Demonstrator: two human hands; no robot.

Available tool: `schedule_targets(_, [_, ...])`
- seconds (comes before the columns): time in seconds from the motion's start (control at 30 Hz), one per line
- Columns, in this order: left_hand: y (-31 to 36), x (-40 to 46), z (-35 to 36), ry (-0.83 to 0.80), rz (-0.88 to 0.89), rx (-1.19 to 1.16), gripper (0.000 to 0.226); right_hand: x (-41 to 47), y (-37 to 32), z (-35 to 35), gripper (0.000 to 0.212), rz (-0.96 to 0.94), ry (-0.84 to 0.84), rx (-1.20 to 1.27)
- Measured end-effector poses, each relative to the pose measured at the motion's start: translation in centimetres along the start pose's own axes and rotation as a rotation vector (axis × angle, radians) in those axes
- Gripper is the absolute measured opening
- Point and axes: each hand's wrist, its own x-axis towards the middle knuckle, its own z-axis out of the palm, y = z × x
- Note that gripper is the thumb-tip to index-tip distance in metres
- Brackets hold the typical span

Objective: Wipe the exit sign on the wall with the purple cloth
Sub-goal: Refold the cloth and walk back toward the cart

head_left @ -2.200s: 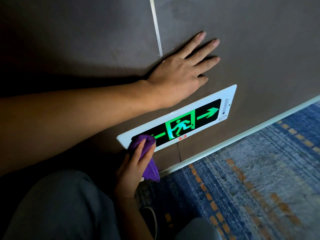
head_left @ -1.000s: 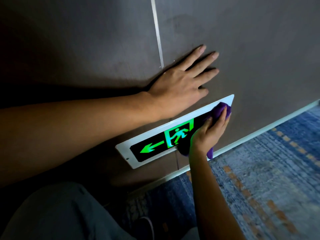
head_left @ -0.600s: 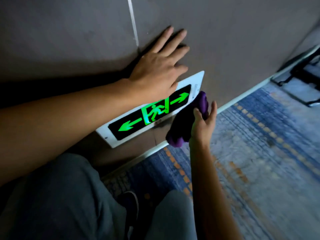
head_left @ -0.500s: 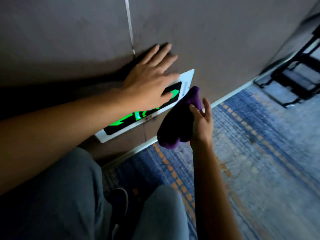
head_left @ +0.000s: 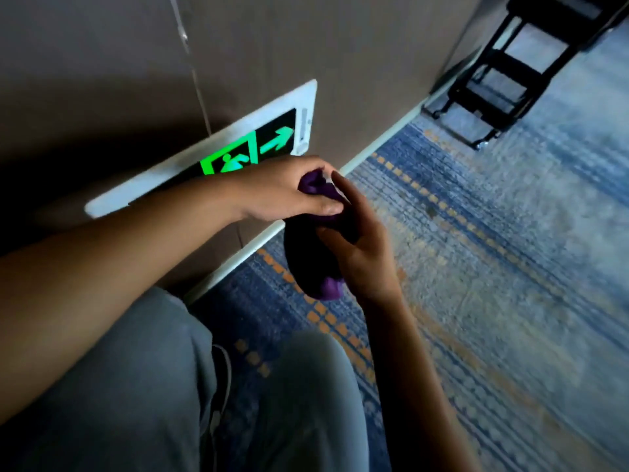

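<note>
The exit sign [head_left: 272, 114], a white frame with a glowing green running figure and arrow, sits low on the dark wall. My left forearm hides its lower left part. Both hands are off the wall, in front of the sign and above the carpet. The purple cloth [head_left: 313, 267] hangs bunched between them. My left hand [head_left: 286, 192] pinches its upper end from above. My right hand [head_left: 357, 247] grips it from the right side and below.
A pale skirting strip [head_left: 384, 137] runs along the wall base. Blue carpet with orange dashes [head_left: 476, 267] covers the floor. A black metal trolley frame [head_left: 503, 73] stands at the upper right by the wall. My knees in grey trousers [head_left: 306, 396] fill the bottom.
My right hand wiped the cloth along the sign from left to right, then pulled it off the wall. My left hand left the wall and took hold of the cloth's top. The view swung right.
</note>
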Motion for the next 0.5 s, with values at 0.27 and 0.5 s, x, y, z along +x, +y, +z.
schedule_targets(0.27, [-1.6, -0.8, 1.5, -0.174, -0.052, 0.133, 0.047, -4.7, 2.6, -0.7, 0.067, 0.092, 0.194, -0.03])
schedule_targets(0.5, [-2.6, 0.6, 2.7, -0.404, 0.028, 0.053, 0.064, -7.4, 3.0, -2.1, 0.062, 0.178, 0.246, -0.062])
